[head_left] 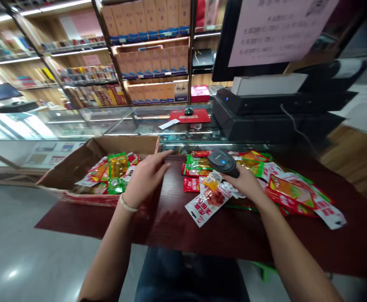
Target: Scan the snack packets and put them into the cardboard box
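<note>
My right hand (245, 181) is wrapped round the handle of a black barcode scanner (223, 161), whose small blue light is on. The scanner is over a pile of snack packets, with a white and red packet (208, 204) lying in front of it. More red and white packets (293, 195) spread out to the right, partly behind my right forearm. My left hand (148, 174), fingers apart and holding nothing, hovers by the right side of a cardboard box (62, 172). Inside that box lie several packets, among them a green and yellow one (118, 170).
The dark red table (171, 224) carries the box and packets. Behind it is a glass counter with a red mat (199, 116) and a mouse (189, 111). A monitor with a paper sign (274, 33) and a black cash drawer (265, 123) stand at the back right. Stocked shelves line the wall.
</note>
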`<state>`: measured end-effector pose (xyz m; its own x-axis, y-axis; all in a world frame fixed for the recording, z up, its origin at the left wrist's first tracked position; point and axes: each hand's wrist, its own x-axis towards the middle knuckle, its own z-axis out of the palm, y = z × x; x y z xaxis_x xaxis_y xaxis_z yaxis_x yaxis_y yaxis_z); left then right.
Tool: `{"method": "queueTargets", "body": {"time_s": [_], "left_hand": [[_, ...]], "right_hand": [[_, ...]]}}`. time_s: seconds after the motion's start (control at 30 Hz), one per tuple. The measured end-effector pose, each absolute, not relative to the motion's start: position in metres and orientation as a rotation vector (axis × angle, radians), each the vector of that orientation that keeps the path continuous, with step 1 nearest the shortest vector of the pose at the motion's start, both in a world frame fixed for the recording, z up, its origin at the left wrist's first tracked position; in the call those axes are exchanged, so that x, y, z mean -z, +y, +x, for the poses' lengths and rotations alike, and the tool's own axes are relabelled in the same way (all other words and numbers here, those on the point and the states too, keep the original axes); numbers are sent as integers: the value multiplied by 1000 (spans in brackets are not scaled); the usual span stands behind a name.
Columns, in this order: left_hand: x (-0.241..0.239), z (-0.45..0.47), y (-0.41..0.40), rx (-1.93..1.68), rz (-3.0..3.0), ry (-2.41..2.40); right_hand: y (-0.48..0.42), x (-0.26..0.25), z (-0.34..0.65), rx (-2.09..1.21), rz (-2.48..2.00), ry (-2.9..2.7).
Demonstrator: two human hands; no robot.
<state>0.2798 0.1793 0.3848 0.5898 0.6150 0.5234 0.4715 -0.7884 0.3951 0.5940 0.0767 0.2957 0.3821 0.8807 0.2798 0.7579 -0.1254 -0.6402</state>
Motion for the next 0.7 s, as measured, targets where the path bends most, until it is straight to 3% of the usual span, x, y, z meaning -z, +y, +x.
{"method": "queueTargets", "body": {"time_s": [0.27,0.53,0.7], "left_hand": [[-306,409,189,-566,2453,525],[-260,445,181,-404,2741,988],[-247,444,176,-428,2639,951]], "right_hand": [[61,-301,634,-108,-1940,-1171],[59,-298,642,-91,-1966,-1118],[59,-302,635,-101,-1976,-1140]]}}
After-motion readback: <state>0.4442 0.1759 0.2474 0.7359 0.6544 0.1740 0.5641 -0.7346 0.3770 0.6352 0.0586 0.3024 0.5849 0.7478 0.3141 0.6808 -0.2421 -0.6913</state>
